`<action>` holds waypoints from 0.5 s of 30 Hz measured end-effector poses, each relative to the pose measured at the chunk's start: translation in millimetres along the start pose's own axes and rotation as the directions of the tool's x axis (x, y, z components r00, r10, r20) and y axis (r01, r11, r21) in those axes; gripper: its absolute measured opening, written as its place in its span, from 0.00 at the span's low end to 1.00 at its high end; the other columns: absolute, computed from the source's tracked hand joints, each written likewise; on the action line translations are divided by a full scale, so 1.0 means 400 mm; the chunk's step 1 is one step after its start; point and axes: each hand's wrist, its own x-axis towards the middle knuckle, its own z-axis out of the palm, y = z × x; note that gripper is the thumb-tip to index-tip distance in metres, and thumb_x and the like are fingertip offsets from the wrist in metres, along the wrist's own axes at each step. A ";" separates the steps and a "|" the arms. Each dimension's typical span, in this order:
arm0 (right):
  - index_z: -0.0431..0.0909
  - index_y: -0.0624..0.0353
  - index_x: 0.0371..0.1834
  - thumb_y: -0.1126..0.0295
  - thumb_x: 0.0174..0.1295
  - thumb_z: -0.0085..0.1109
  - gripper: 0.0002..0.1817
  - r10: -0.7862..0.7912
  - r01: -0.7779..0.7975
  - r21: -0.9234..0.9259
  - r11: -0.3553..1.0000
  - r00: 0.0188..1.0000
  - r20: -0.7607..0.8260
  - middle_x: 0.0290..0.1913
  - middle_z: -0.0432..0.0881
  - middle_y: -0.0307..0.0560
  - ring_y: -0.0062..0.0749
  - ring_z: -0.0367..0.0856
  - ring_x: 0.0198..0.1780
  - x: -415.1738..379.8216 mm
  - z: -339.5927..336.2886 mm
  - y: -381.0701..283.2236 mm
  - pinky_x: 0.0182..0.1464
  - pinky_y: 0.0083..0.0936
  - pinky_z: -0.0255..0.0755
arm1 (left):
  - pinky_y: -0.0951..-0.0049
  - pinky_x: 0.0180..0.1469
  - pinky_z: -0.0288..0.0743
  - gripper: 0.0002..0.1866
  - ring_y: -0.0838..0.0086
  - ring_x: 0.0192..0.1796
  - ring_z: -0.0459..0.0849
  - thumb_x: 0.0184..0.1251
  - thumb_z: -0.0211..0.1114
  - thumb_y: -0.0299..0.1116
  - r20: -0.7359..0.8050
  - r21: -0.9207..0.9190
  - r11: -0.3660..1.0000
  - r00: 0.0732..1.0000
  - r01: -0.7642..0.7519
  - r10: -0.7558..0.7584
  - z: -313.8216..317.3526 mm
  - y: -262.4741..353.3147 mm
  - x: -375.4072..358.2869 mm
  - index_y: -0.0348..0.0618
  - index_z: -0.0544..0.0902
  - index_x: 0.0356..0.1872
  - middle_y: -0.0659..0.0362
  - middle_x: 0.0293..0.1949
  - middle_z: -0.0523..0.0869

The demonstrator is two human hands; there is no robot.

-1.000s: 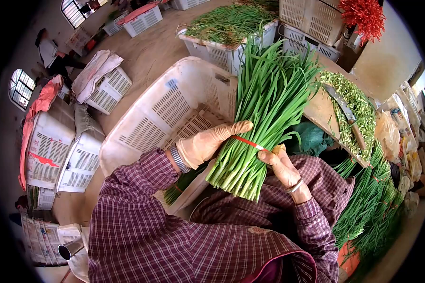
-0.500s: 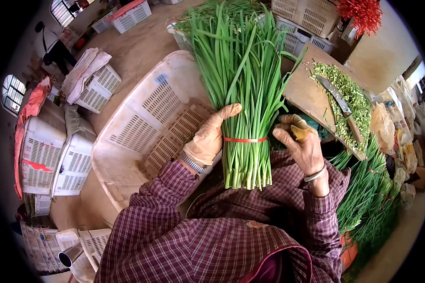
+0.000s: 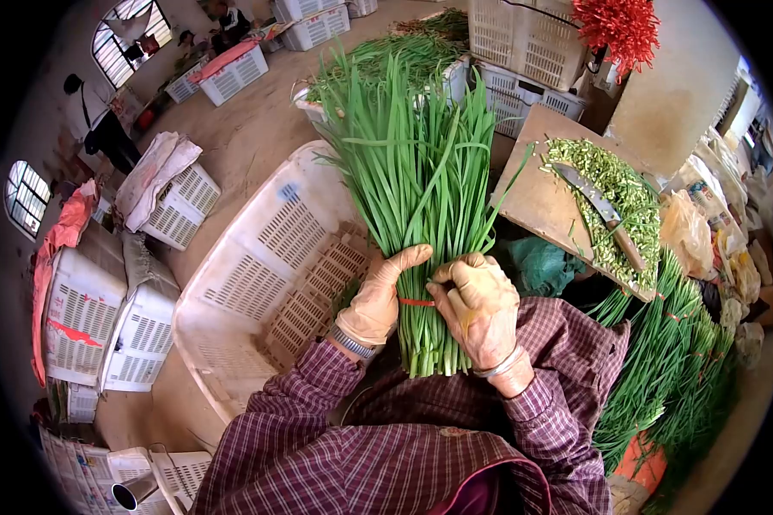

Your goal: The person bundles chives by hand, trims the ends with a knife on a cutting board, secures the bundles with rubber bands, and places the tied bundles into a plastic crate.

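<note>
A bunch of garlic chives [image 3: 412,189] stands upright in front of me, green leaves up and cut stem ends down. A red tie [image 3: 416,302] circles its lower stems. From the left side my gloved left hand [image 3: 374,300] wraps the bunch, thumb across the front just above the tie. My gloved right hand [image 3: 479,300] presses against the right side at tie height with its fingers curled in; the fingertips are partly hidden. The glove on that hand has a yellowish patch at the fingers.
A big white plastic crate [image 3: 240,292] stands at my left. On the right, a board [image 3: 524,202] carries chopped stems [image 3: 601,180] and a knife [image 3: 605,210]. More tied chives [image 3: 670,369] lie below it. Red ties [image 3: 618,30] hang at top right. A person [image 3: 99,120] stands far left.
My right hand has moved left, from beside the bunch onto its right side at the tie. The bunch and my left hand now sit lower in view.
</note>
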 end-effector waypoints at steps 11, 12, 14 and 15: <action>0.83 0.72 0.40 0.68 0.75 0.56 0.14 0.025 -0.709 0.703 0.061 0.705 0.709 0.43 0.75 0.42 0.25 0.84 0.35 -0.057 -0.059 0.035 0.37 0.23 0.81 | 0.71 0.58 0.80 0.23 0.74 0.51 0.84 0.62 0.71 0.32 0.194 0.065 0.990 0.972 0.124 -0.135 0.058 0.120 -0.073 0.40 0.78 0.58 0.61 0.49 0.86; 0.84 0.70 0.42 0.67 0.75 0.55 0.14 -0.067 -0.749 0.646 0.148 0.644 0.762 0.42 0.80 0.44 0.28 0.86 0.38 -0.047 -0.082 0.043 0.37 0.25 0.82 | 0.72 0.58 0.79 0.25 0.73 0.51 0.84 0.62 0.71 0.33 0.216 0.094 0.990 0.968 0.110 -0.128 0.043 0.110 -0.064 0.39 0.77 0.60 0.60 0.50 0.85; 0.86 0.67 0.40 0.67 0.72 0.59 0.12 -0.132 -0.496 0.683 0.536 0.750 0.648 0.40 0.85 0.46 0.32 0.87 0.38 -0.033 -0.111 0.076 0.38 0.26 0.81 | 0.72 0.58 0.79 0.25 0.73 0.51 0.84 0.62 0.71 0.33 0.233 0.146 0.986 0.966 0.083 -0.115 0.021 0.107 -0.056 0.39 0.77 0.60 0.60 0.50 0.85; 0.87 0.66 0.40 0.68 0.70 0.61 0.11 -0.094 -0.314 0.553 0.771 0.804 0.587 0.40 0.86 0.46 0.34 0.87 0.37 -0.012 -0.139 0.078 0.38 0.26 0.81 | 0.73 0.59 0.79 0.26 0.73 0.51 0.84 0.62 0.71 0.32 0.249 0.193 0.980 0.963 0.055 -0.103 0.017 0.106 -0.055 0.39 0.77 0.61 0.60 0.50 0.85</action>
